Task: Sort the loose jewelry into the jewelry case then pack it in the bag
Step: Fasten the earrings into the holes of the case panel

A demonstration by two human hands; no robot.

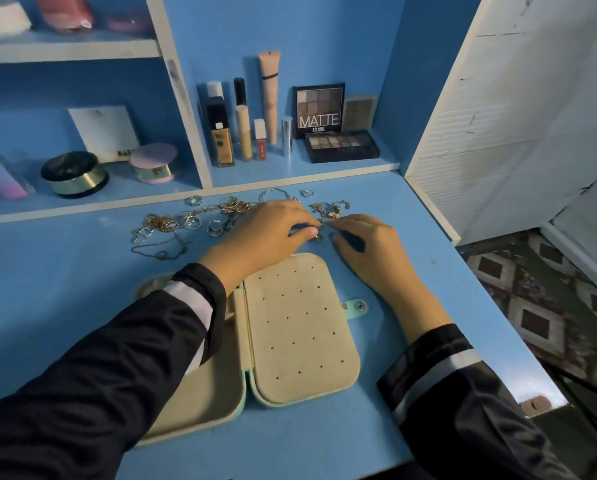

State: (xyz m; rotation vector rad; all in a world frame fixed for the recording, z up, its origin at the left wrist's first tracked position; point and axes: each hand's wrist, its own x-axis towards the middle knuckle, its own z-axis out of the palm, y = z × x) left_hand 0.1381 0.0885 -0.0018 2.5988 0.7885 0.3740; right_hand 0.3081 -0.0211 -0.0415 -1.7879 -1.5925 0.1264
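The view is dim, with a cool blue cast, and the left hand and right hand throw only soft, short shadows onto the surface, whose right edge carries a pale sheen. Wide-angle distortion bows the shelf lines and the wall toward the borders. Items on the top-left shelf are blurred, and the loose jewelry shows only as small smeared glints.

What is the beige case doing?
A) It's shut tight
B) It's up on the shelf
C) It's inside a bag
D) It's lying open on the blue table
D: the case lies open and flat on the table, its dotted panel facing up, with the left hand and right hand at the jewelry behind it.
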